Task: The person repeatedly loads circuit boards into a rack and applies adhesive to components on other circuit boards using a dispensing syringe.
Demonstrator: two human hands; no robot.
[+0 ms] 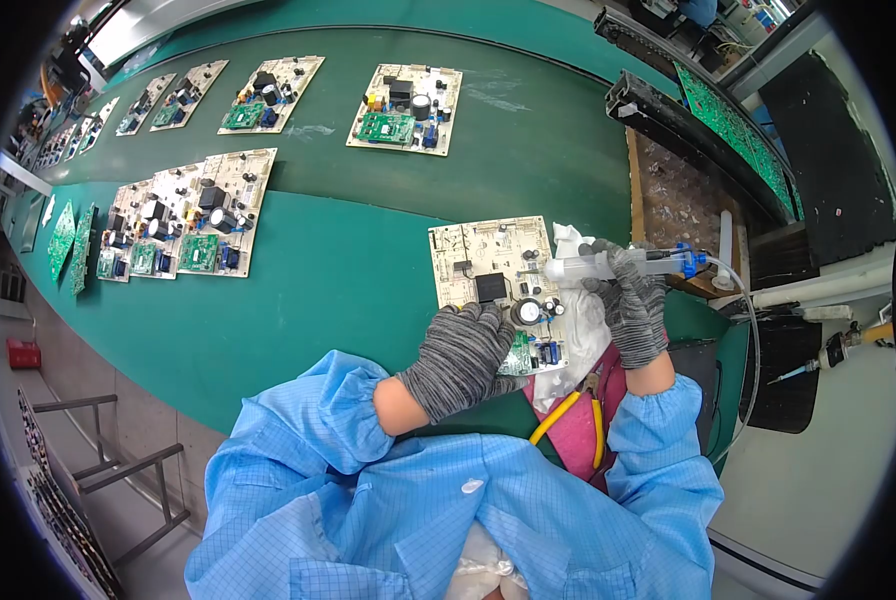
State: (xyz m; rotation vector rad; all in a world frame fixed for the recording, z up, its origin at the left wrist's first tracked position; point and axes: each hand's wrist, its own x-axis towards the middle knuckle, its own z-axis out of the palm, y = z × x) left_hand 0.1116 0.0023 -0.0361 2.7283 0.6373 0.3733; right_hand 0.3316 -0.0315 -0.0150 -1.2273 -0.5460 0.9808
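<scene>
In a grey striped glove, my left hand [458, 362] grips the lower left part of a beige circuit board [483, 243], its fingers lying over the components. The board carries a black block, round capacitors and a small green board at its lower edge, which my hand partly covers. My right hand [630, 308], gloved alike, is closed around a clear dispensing syringe [580, 268] with a blue cap [690, 262] and a thin hose [746, 285]. The syringe lies nearly level, its tip end over the board's right edge. White crumpled cloth [586, 345] lies beneath my right hand.
Yellow-handled pliers [558, 415] rest on a pink cloth [570, 445] near my body. Several similar boards stand grouped at left [230, 205], with more along the dark green belt [528, 110]. A black rail [693, 140] borders the right side. Another dispenser [836, 350] hangs at far right.
</scene>
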